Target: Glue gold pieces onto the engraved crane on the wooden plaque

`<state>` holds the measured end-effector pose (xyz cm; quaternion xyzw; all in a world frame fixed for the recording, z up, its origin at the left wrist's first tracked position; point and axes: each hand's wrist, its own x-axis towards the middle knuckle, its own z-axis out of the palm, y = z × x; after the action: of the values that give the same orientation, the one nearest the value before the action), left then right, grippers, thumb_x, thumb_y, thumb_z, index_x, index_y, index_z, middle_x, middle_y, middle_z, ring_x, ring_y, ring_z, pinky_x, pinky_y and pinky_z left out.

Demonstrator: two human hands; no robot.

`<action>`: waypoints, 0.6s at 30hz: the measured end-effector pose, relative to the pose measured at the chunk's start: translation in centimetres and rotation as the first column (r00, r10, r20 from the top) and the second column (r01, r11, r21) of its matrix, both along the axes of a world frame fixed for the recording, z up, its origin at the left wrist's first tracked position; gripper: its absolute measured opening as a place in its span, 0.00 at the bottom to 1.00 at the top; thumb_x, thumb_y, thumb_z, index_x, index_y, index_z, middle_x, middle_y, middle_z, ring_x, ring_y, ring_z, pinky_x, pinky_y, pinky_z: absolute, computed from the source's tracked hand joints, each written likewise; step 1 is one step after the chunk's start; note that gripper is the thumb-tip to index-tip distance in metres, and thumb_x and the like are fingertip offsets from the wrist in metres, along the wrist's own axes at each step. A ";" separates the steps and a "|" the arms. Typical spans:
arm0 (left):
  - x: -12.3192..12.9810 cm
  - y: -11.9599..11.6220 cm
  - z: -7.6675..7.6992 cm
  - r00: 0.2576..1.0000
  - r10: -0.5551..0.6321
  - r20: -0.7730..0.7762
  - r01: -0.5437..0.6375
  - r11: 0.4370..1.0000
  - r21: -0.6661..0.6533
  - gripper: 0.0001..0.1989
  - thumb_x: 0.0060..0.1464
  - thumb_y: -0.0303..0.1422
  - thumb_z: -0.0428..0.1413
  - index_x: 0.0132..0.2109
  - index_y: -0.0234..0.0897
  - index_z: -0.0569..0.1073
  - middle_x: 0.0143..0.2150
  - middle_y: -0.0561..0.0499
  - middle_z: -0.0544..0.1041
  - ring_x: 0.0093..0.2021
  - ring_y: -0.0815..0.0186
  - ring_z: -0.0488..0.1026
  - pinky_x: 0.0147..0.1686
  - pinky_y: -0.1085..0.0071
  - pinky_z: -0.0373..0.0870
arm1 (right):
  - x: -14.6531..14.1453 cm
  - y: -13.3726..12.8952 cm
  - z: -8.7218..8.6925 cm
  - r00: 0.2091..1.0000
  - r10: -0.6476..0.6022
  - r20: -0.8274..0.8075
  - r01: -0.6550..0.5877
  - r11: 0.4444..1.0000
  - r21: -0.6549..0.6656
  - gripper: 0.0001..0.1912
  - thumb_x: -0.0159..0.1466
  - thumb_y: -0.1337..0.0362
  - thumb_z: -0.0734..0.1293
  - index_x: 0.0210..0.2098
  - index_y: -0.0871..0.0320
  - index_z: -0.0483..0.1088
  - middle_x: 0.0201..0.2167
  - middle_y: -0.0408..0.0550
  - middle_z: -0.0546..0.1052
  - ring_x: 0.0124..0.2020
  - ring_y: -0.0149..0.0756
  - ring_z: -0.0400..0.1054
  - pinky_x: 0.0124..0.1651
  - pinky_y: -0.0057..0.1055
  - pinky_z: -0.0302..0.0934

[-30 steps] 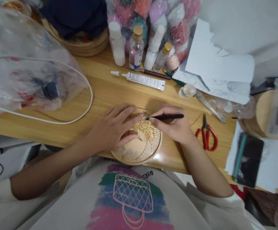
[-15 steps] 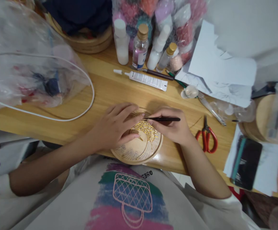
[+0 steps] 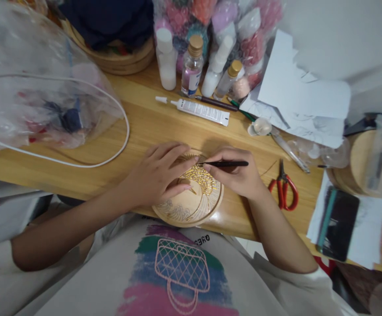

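A round wooden plaque (image 3: pixel 177 216) with a raised rim lies at the table's front edge. Gold wire (image 3: pixel 207 177) forms a feather-like pattern on it, over dark drawn lines. My left hand (image 3: pixel 164 173) rests across its left part, fingers spread and holding nothing that I can see. Pinched in my right hand (image 3: pixel 235 173) are slim black tweezers (image 3: pixel 226 164), lying almost level, their tips at the upper part of the gold pattern near my left index fingertip. Whether the tips hold a piece of wire is too small to tell.
Red-handled pliers (image 3: pixel 283 188) lie right of my right hand. A white glue tube (image 3: pixel 204 111) and several small bottles (image 3: pixel 192 66) are beyond the plaque. A white cable (image 3: pixel 125 131) loops at left by a plastic bag (image 3: pixel 46 87). At right is a phone (image 3: pixel 340 226).
Both hands and the tweezers keep almost the same place on the plaque. Only a very slight shift of the whole view shows.
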<state>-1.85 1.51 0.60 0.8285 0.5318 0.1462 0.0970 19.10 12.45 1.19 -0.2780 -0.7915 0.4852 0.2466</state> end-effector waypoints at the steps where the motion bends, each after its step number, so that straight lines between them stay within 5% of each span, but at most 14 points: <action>1: 0.0 0.0 0.0 1.000 0.002 0.003 -0.002 1.000 -0.003 0.24 0.64 0.42 0.50 0.64 0.40 0.66 0.62 0.38 0.69 0.62 0.47 0.66 0.58 0.47 0.68 | 0.0 0.0 0.0 1.000 0.002 -0.004 -0.002 1.000 0.000 0.04 0.60 0.65 0.72 0.28 0.58 0.76 0.24 0.43 0.77 0.25 0.27 0.68 0.28 0.26 0.60; 18: 0.1 0.0 0.0 1.000 -0.021 -0.018 0.022 0.998 0.062 0.24 0.65 0.42 0.50 0.62 0.34 0.67 0.60 0.35 0.70 0.60 0.45 0.67 0.56 0.47 0.69 | 0.0 -0.1 0.3 0.999 -0.043 0.021 0.043 0.999 -0.019 0.04 0.59 0.65 0.71 0.28 0.57 0.77 0.24 0.43 0.78 0.25 0.28 0.69 0.29 0.27 0.63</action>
<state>-1.80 1.54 0.64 0.8380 0.5189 0.1545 0.0682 19.13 12.36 1.46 -0.3021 -0.7831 0.4847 0.2462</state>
